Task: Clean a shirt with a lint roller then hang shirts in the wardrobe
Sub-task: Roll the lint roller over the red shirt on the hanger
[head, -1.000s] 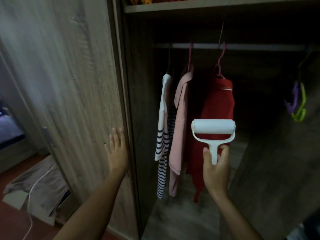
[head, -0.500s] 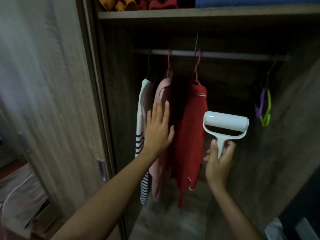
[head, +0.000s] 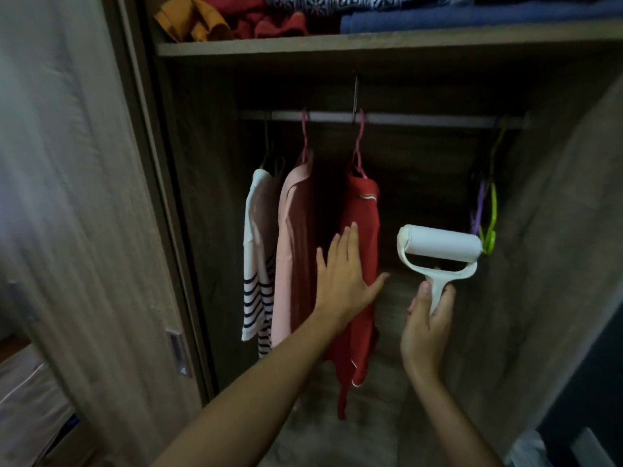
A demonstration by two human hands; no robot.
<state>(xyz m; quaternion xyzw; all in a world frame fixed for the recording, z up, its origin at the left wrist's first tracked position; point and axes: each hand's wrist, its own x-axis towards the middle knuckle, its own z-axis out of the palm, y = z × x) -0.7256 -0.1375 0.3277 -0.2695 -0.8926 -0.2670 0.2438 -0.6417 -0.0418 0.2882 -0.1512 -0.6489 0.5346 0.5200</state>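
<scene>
Nearest the camera, your 2 forearms reach up and into the open wardrobe. Your right hand grips the stem of the white lint roller, fingers curled round the handle, with the roll held level above the fist and clear of the clothing. Your left hand is spread flat, fingers straight and thumb out, against the red shirt, holding nothing. Behind your hands, 3 garments hang from the rail: the red shirt on a pink hanger, a pink shirt just to its left on another pink hanger, and a white shirt with dark stripes at the far left. At the right end of the rail hang bare hangers, green and purple. Farthest up, the shelf carries folded clothes in orange, red and blue. The sliding door stands at left.
</scene>
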